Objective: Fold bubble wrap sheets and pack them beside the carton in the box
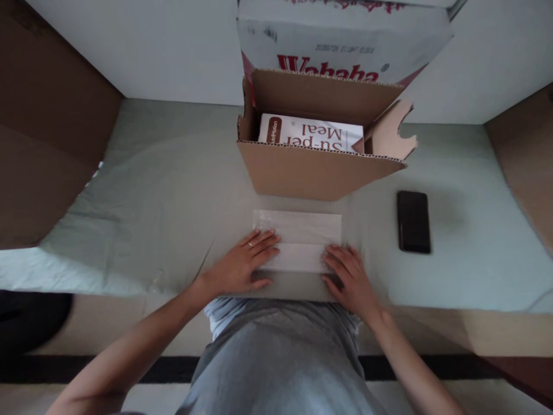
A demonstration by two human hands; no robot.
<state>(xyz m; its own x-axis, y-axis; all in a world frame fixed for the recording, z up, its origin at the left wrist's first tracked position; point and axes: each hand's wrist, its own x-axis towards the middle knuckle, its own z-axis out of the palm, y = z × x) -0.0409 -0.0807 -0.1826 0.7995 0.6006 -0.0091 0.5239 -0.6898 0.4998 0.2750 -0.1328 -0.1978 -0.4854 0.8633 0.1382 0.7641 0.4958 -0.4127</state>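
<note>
A flat, pale, translucent packet [298,239] lies on the grey-green covered table [164,190] right in front of me. My left hand [242,265] rests flat on the packet's left end, fingers stretched out, a ring on one finger. My right hand [348,276] lies flat on its right end with the fingers spread. Neither hand grips anything. Just beyond the packet stands an open cardboard box [315,167] holding a white carton [309,134] printed "Su-per Meal".
A black phone [413,221] lies face down to the right of the box. A larger printed carton [341,40] stands behind the open box against the white wall. Brown cardboard panels [47,121] flank the table left and right.
</note>
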